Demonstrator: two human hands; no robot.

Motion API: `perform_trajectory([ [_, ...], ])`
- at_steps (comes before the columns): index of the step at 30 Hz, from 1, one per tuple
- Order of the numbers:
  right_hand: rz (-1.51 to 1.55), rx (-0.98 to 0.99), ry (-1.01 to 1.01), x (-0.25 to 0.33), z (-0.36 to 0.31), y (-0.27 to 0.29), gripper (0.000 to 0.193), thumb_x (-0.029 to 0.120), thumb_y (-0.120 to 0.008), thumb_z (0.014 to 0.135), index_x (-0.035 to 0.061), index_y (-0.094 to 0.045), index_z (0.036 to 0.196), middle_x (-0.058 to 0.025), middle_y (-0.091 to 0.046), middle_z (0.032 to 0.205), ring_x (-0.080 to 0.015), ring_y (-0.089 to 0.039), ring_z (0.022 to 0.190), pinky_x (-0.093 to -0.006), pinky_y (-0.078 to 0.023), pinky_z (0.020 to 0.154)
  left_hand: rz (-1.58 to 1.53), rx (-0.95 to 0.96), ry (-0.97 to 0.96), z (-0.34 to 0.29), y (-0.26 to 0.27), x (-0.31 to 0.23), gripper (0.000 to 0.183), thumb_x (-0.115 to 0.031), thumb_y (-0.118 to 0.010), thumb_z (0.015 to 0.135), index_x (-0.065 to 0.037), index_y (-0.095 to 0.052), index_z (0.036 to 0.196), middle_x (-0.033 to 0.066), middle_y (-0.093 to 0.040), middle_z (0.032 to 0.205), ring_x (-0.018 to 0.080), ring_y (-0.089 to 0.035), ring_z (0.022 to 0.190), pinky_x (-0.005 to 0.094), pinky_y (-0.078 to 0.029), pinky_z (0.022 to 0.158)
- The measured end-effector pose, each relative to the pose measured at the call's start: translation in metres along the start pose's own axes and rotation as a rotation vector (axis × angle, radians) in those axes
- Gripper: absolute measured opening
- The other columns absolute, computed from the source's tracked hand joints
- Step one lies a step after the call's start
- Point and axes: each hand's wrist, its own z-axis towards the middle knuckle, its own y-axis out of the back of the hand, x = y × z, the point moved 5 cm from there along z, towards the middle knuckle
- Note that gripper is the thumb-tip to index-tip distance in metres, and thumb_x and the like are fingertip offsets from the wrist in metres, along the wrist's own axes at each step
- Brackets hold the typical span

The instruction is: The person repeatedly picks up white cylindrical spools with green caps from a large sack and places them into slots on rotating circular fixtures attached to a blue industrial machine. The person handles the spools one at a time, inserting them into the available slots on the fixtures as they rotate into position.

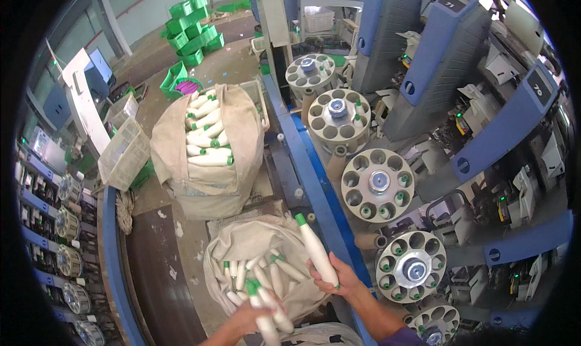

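My right hand (340,277) grips the lower end of a white yarn bobbin (316,249), which tilts with its green tip up and to the left. Lower down, my left hand (247,317) is closed around a pair of white yarn bobbins (266,329) with green tips, slightly blurred. Both hands are over the near edge of an open beige cloth sack (242,232). Inside that sack lie several loose bobbins (241,274) of the same kind. To the right of my right hand stands a round magazine (416,271) with bobbins in several of its pockets.
A fuller cloth sack (172,134) of bobbins stands beyond. A blue rail (308,194) runs between the sacks and a row of round magazines (379,181) on the right. Blue machine arms (508,128) jut out there. Green crates (187,28) are stacked far back; a pale crate (124,153) leans at left.
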Motion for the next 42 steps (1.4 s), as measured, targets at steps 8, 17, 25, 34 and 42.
perform_trajectory([
  [8,-0.552,0.002,0.093,0.068,-0.009,-0.042,0.077,0.069,-0.03,0.107,-0.0011,-0.059,0.119,-0.0079,-0.06,0.073,-0.0164,-0.057,0.056,-0.0312,-0.048,0.05,-0.173,-0.145,-0.142,0.083,-0.057,-0.093,0.025,-0.014,-0.064,0.103,-0.004,-0.059,0.125,0.0166,-0.07,0.104,0.0358,-0.07,0.104,0.053,-0.056,0.099],
  [17,-1.915,-0.51,0.123,0.061,-0.042,-0.078,0.04,0.028,-0.06,0.104,0.0004,-0.053,0.132,-0.0225,-0.071,0.108,-0.0375,-0.071,0.087,-0.0452,-0.056,0.079,0.084,-0.087,0.125,0.118,-0.086,-0.055,0.041,-0.01,-0.077,0.093,0.003,-0.061,0.128,0.016,-0.071,0.114,0.0311,-0.072,0.102,0.0459,-0.059,0.094],
  [25,-1.277,-0.184,-0.199,0.096,-0.003,-0.028,0.023,0.021,-0.063,0.105,0.0019,-0.075,0.1,0.0014,-0.071,0.081,-0.01,-0.06,0.067,-0.0237,-0.049,0.063,0.226,0.139,0.228,0.095,-0.065,-0.043,0.063,-0.022,-0.08,0.092,0.004,-0.056,0.143,0.0181,-0.07,0.126,0.0286,-0.07,0.108,0.0414,-0.053,0.101],
  [34,-2.233,-1.144,0.782,0.308,-0.037,0.006,0.015,0.02,-0.072,0.09,0.0064,-0.071,0.086,-0.0153,-0.066,0.091,-0.0386,-0.068,0.082,-0.0486,-0.052,0.07,1.25,-0.073,0.211,0.113,-0.034,-0.056,0.069,-0.041,-0.086,0.083,-0.002,-0.064,0.136,0.0197,-0.072,0.125,0.0274,-0.067,0.115,0.0389,-0.049,0.1],
  [42,-1.626,-1.252,1.176,0.314,-0.078,-0.019,0.037,0.012,-0.078,0.089,0.0018,-0.059,0.118,-0.0151,-0.051,0.114,-0.0284,-0.059,0.089,-0.0396,-0.05,0.079,0.083,-0.038,-0.386,0.259,-0.1,-0.084,0.052,-0.001,-0.075,0.09,-0.005,-0.059,0.139,0.0073,-0.07,0.112,0.021,-0.067,0.099,0.0379,-0.054,0.09],
])
